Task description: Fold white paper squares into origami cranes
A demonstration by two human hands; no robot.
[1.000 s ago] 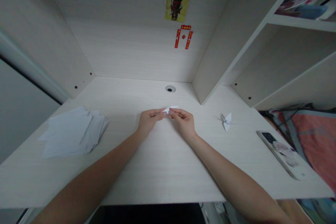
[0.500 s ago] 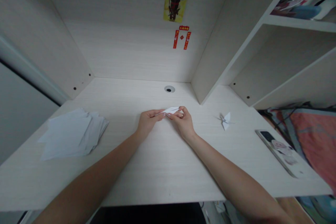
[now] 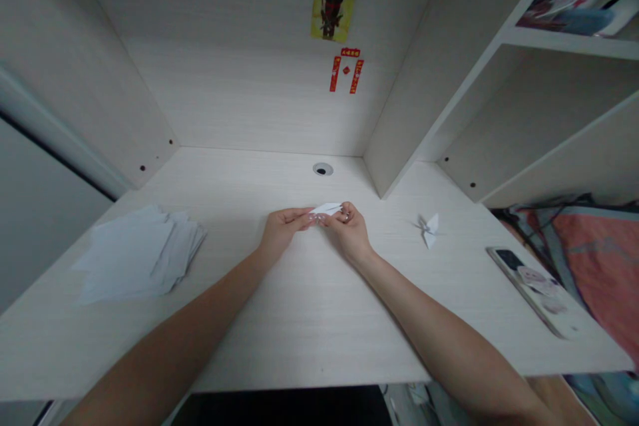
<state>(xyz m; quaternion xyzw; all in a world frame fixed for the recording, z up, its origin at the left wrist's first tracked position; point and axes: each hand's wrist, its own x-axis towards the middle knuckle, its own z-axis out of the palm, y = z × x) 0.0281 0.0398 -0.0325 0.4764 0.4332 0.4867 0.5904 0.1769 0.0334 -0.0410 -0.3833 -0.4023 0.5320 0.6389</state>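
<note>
A small folded piece of white paper (image 3: 327, 208) is held between my two hands, above the middle of the desk. My left hand (image 3: 283, 225) pinches its left end between thumb and fingers. On the other end, my right hand (image 3: 351, 226), with a ring on one finger, grips it with curled fingers. Both thumbs press along the near edge, their tips almost meeting. The fingers cover part of the folds. To the right of my right hand a folded paper crane (image 3: 428, 230) rests on the desk.
A loose stack of white paper sheets (image 3: 134, 253) lies on the left of the desk (image 3: 319, 333). At the right is a phone (image 3: 532, 291), with a red and grey cloth (image 3: 599, 259) beyond it. An upright panel (image 3: 394, 166) divides the back; a cable hole (image 3: 323, 170) sits before the wall.
The folded paper has tilted slightly, showing a little more of its face. My thumbs have shifted a touch along its near edge; otherwise both hands stay in place.
</note>
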